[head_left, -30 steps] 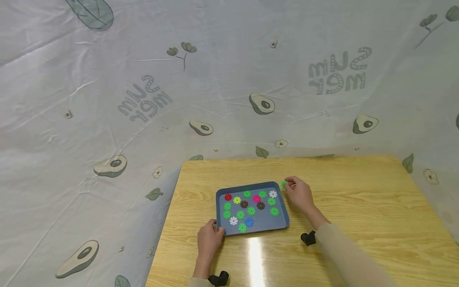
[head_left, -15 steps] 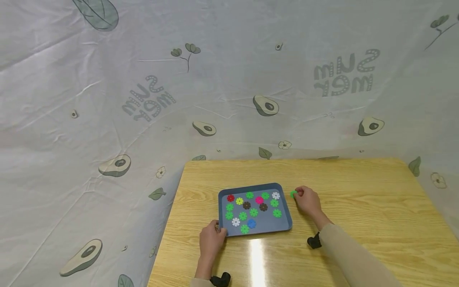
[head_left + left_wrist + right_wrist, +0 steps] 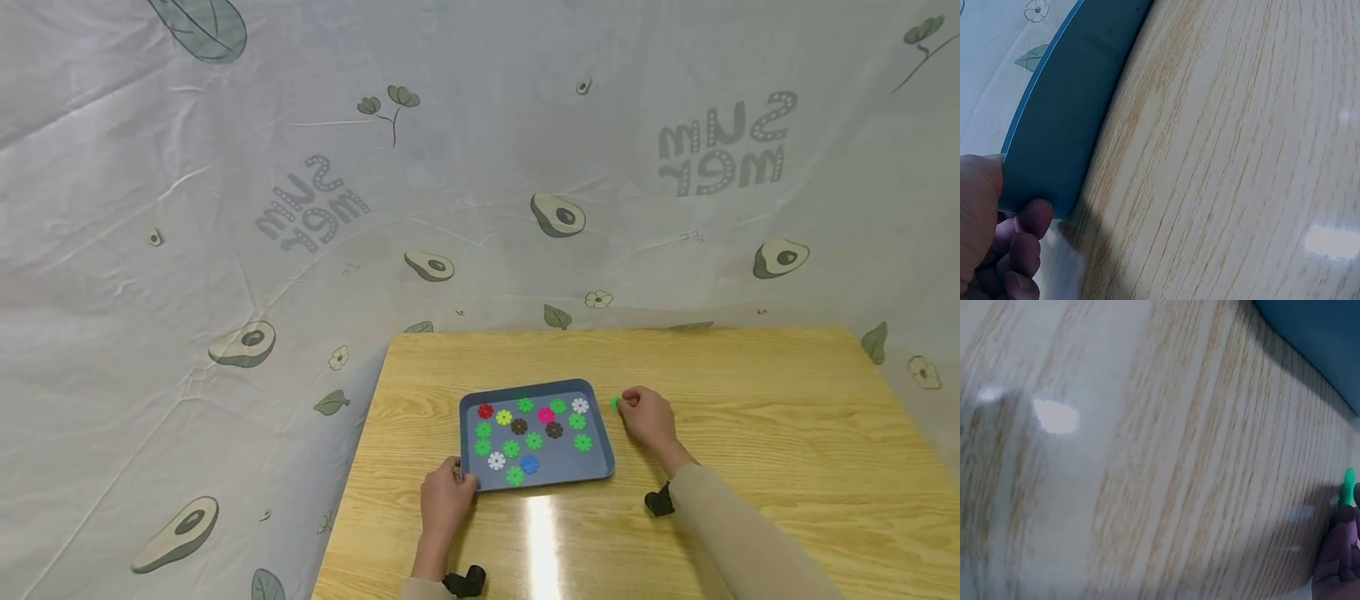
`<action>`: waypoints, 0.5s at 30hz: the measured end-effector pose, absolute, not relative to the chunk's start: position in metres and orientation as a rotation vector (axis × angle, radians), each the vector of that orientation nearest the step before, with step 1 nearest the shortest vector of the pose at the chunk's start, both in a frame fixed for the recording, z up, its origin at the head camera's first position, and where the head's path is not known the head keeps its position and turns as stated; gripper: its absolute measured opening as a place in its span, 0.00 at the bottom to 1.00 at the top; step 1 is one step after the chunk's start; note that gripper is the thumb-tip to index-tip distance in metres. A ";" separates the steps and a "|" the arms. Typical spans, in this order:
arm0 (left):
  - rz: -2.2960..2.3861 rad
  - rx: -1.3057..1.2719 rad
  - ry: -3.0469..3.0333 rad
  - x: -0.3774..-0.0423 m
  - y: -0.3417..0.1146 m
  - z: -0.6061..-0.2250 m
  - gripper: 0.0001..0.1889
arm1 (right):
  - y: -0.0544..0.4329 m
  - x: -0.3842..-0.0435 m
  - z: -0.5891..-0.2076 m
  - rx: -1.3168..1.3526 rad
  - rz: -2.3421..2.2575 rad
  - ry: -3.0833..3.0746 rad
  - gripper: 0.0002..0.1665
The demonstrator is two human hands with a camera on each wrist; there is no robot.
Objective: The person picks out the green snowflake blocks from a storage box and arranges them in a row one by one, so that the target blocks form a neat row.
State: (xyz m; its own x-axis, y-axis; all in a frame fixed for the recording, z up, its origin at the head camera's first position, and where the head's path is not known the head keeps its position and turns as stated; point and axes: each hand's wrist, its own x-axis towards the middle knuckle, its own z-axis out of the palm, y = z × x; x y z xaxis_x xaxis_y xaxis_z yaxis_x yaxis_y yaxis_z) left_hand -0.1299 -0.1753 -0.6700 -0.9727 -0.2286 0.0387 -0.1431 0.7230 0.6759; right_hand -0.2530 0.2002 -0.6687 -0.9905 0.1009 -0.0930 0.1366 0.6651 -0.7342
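Tray (image 3: 568, 467) sits pinched at one corner by the left grip (image 3: 446, 498), likely for steadiness; the right grip (image 3: 650, 418) pinches a green disc (image 3: 1347, 489) outside it.

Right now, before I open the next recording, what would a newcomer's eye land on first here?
Probably the bright notched discs, many of them green, spread over the blue-grey tray on the wooden table. Next come the right hand, pinching a green disc just right of the tray, and the left hand, gripping its near-left corner. Behind hangs a pale sheet printed with avocados and mirrored "summer" lettering.
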 end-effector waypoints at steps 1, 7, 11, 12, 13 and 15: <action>-1.091 0.306 -2.802 -0.130 -0.175 -0.670 0.14 | 0.200 -0.253 -0.669 0.200 -1.259 2.828 0.21; -1.083 0.314 -2.798 -0.131 -0.174 -0.673 0.15 | 0.196 -0.246 -0.667 0.162 -1.305 2.849 0.22; -1.078 0.309 -2.796 -0.131 -0.174 -0.673 0.15 | 0.181 -0.240 -0.658 0.089 -1.359 2.891 0.21; -1.079 0.309 -2.793 -0.131 -0.173 -0.672 0.15 | 0.175 -0.238 -0.654 0.058 -1.367 2.907 0.21; -1.081 0.310 -2.791 -0.131 -0.173 -0.672 0.15 | 0.169 -0.237 -0.650 0.027 -1.377 2.919 0.20; -1.083 0.314 -2.790 -0.131 -0.173 -0.671 0.15 | 0.155 -0.234 -0.642 -0.066 -1.391 2.940 0.20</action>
